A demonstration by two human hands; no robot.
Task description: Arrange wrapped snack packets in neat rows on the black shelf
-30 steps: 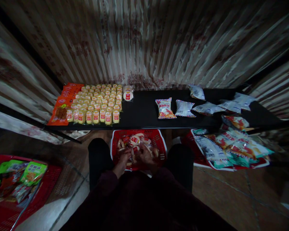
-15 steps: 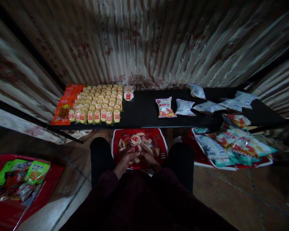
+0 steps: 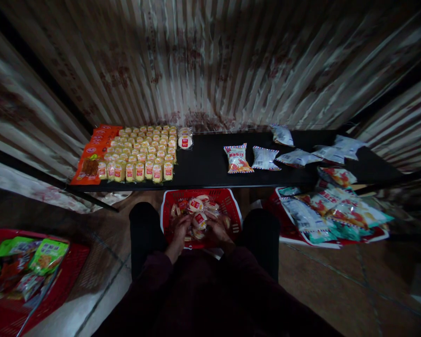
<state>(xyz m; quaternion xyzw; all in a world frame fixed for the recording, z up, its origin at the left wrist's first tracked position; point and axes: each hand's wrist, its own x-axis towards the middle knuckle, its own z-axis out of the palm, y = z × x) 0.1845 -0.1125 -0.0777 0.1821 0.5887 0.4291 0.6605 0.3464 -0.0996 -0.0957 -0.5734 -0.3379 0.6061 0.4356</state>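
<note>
Between my knees stands a red basket with a white rim, holding several round wrapped pastries. Both hands are over it. A round packet with a red label lies between them, its edges at the fingertips of my left hand and my right hand. The fingers of both hands are bent around its sides. On the black shelf above, a round white packet sits beside rows of small yellow wrapped cakes.
Orange bags lie at the shelf's left end; white snack bags lie on its right half. A basket of chip bags stands right, another red basket left. A pleated curtain hangs behind.
The hands have moved slightly apart, and the red-labelled packet between them now shows its round face. The view has shifted a little.
</note>
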